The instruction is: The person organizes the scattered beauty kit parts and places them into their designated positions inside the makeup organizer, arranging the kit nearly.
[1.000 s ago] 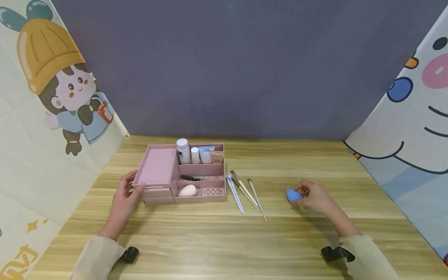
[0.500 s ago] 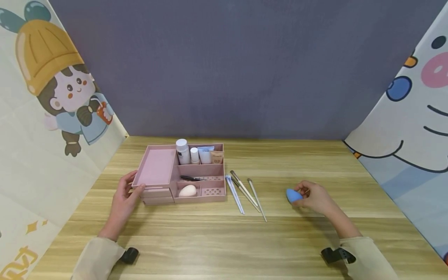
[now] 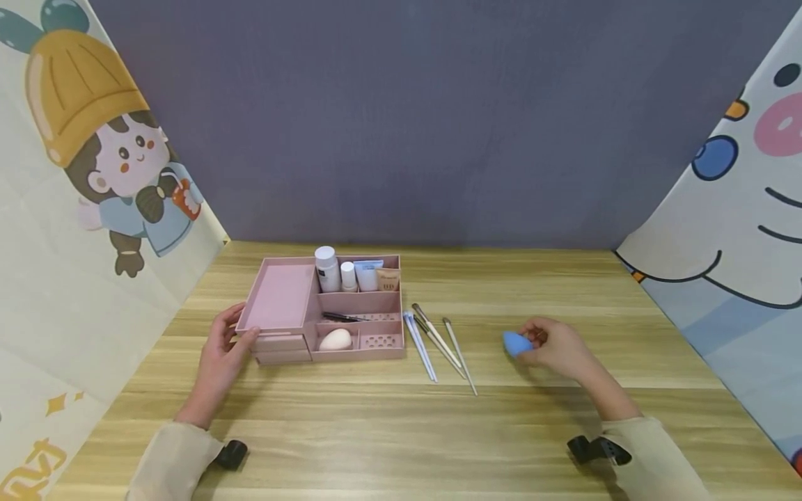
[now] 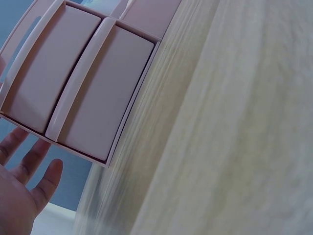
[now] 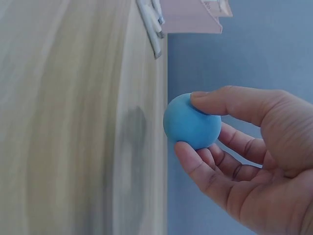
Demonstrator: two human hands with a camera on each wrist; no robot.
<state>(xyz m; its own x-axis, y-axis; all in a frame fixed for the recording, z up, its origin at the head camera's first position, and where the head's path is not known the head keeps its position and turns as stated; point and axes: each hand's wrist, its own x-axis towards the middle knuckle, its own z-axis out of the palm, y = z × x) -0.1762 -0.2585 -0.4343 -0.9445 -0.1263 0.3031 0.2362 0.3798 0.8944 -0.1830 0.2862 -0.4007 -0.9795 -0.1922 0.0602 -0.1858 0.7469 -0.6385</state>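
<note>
On the beige tube [image 3: 388, 278] we read, not with full certainty, the letters "BB" [image 3: 389, 286]; the line above is too small for us. The dark print [image 3: 323, 273] on the white bottle [image 3: 328, 266] and the golden lettering [image 3: 41, 462] on the left wall [image 3: 44, 320] we cannot read.

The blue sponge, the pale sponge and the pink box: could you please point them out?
Blue sponge [image 5: 188, 126], right wrist view, middle of its rounded side.
Pale sponge [image 3: 335, 339], head view, middle of its visible surface.
Pink box [image 3: 280, 296], head view, bare flat top.
</note>
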